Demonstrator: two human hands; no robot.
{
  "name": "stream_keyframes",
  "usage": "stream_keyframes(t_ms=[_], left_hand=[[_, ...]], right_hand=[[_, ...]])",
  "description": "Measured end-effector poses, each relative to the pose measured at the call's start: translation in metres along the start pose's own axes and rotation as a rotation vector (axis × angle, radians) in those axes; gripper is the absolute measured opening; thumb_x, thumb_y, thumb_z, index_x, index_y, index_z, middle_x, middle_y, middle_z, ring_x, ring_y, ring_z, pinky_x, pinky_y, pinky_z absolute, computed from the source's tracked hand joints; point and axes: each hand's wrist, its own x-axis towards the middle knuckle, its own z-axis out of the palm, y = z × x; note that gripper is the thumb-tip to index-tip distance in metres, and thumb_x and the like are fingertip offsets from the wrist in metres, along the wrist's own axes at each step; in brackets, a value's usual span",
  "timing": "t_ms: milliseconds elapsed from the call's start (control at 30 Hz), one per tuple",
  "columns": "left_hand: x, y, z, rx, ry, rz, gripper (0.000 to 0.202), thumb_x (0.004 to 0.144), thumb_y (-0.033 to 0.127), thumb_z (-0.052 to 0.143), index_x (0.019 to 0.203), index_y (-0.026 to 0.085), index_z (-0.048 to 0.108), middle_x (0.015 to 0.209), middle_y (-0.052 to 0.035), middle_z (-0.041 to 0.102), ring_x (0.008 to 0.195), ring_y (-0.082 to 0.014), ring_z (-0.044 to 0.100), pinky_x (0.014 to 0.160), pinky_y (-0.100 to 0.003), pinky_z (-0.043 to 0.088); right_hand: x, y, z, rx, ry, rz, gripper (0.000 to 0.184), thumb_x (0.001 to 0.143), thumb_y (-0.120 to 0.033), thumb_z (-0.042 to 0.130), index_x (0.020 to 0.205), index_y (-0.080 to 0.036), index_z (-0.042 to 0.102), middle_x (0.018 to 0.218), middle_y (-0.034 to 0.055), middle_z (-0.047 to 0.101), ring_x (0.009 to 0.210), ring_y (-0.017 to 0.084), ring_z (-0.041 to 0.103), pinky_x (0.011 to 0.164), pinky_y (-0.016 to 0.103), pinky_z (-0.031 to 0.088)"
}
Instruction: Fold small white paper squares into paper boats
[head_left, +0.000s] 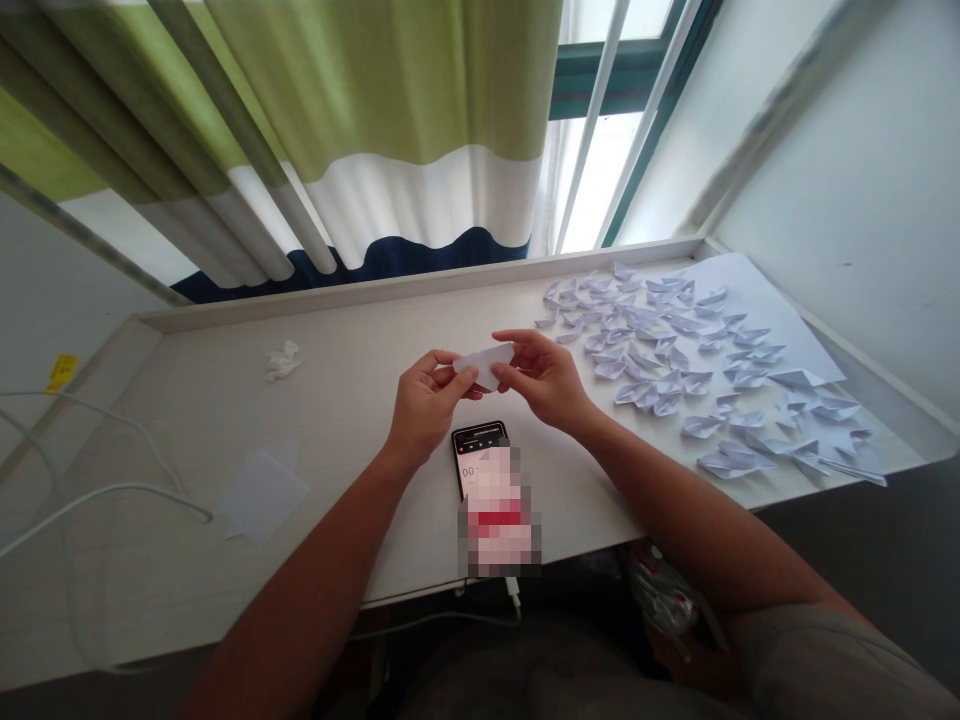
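Between my two hands is a small folded piece of white paper (484, 364), raised over the middle of the desk. My left hand (429, 402) pinches its left end, thumb on the near face. At the right end, the thumb and fingers of my right hand (546, 378) grip the same paper. Just below the hands a phone (459, 462) lies on the desk, its screen lit and partly blurred out. Many folded paper boats (637, 340) are spread over the right side of the desk.
Square white sheets (264, 496) lie at left, near a crumpled tissue (283, 361). White cables (112, 492) loop over the desk's left side. A large white sheet (787, 310) lies under some boats. A raised rim (360, 278) runs along the back, before a curtain (420, 90).
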Motion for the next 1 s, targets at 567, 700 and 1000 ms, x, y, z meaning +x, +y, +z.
stream_keyframes(t_ms=[567, 700, 1000], left_hand=[[0.0039, -0.0021, -0.0045, 0.049, -0.029, 0.072, 0.02, 0.081, 0.029, 0.088, 0.095, 0.017, 0.081, 0.08, -0.003, 0.082, 0.069, -0.0182, 0.079, 0.071, -0.032, 0.067], [0.0029, -0.0003, -0.0049, 0.055, -0.045, 0.058, 0.026, 0.081, 0.028, 0.087, 0.104, 0.017, 0.08, 0.081, -0.0032, 0.083, 0.07, -0.018, 0.079, 0.073, -0.033, 0.067], [0.0013, 0.0041, -0.0071, -0.04, -0.071, -0.121, 0.029, 0.086, 0.039, 0.083, 0.101, 0.014, 0.081, 0.082, -0.0088, 0.083, 0.076, -0.0228, 0.082, 0.073, -0.033, 0.067]], right_hand=[[0.0018, 0.0012, -0.0032, -0.074, -0.024, 0.006, 0.021, 0.09, -0.037, 0.08, 0.101, -0.02, 0.073, 0.084, 0.001, 0.074, 0.074, 0.014, 0.072, 0.067, 0.029, 0.063], [0.0035, -0.0022, -0.0033, -0.039, -0.032, 0.025, 0.02, 0.089, -0.038, 0.08, 0.096, -0.02, 0.075, 0.083, 0.0009, 0.074, 0.075, 0.015, 0.071, 0.068, 0.03, 0.064], [0.0067, 0.0023, -0.0055, -0.007, -0.022, 0.014, 0.024, 0.089, -0.042, 0.082, 0.093, -0.02, 0.072, 0.078, -0.0021, 0.072, 0.057, 0.009, 0.065, 0.053, 0.024, 0.058]])
